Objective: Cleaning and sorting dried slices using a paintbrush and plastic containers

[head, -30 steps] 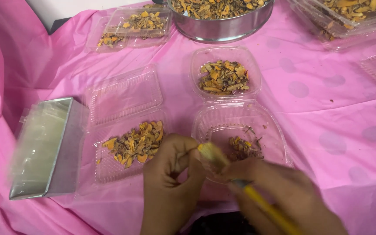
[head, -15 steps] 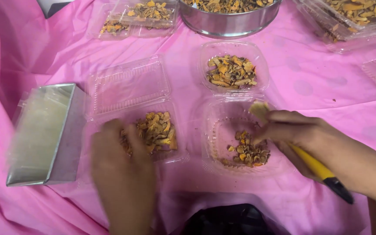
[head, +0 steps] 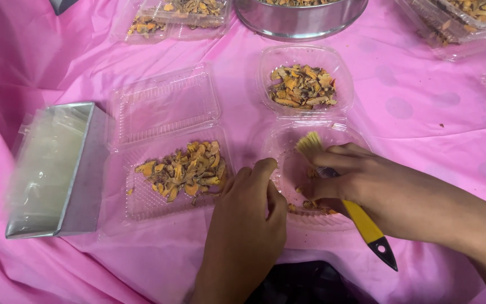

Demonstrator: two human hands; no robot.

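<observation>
- While my right hand wraps its fingers around the yellow-handled brush, bristles at twelve o'clock, dried pieces could flick from the clear tray.
- My left hand, fingers curled together, touches that tray's nine o'clock rim; I judge it could tip.

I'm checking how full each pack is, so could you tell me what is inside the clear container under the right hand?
The clear container holds a few orange-brown dried pieces near its front edge. The right hand, holding a yellow-handled brush, covers the middle, so any pieces there are hidden.
</observation>
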